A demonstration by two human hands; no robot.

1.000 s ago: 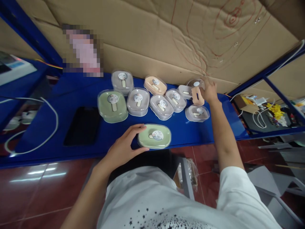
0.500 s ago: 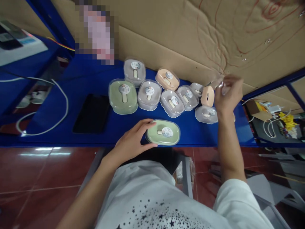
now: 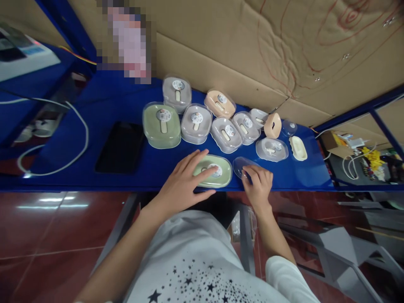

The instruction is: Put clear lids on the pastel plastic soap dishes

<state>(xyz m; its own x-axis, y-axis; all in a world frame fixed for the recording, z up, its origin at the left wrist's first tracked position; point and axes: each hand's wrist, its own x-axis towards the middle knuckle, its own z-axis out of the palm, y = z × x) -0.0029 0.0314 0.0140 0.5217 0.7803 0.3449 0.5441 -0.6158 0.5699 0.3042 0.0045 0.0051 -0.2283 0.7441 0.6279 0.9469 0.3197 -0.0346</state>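
Note:
A small green box (image 3: 222, 179) with a clear lid and round sticker lies near the front edge of the blue table. My left hand (image 3: 186, 179) rests over its left part, fingers spread, one fingertip on the sticker. Just right of the box, my right hand (image 3: 258, 181) has its fingers closed on the edge of a clear plastic lid (image 3: 239, 165). Behind them stand a large green box (image 3: 156, 130), several grey boxes (image 3: 202, 118) and a peach box (image 3: 216, 110), all with clear lids.
On the table (image 3: 173, 168) a black tablet (image 3: 118, 147) lies left. To the right are an upright peach piece (image 3: 269, 126), a cream tray (image 3: 299, 149) and another clear lid (image 3: 288, 127). A cardboard wall (image 3: 195, 59) rises behind.
My right hand has come from the back right to beside the small green box, with a clear lid. My left hand has moved from the box's left edge onto its top.

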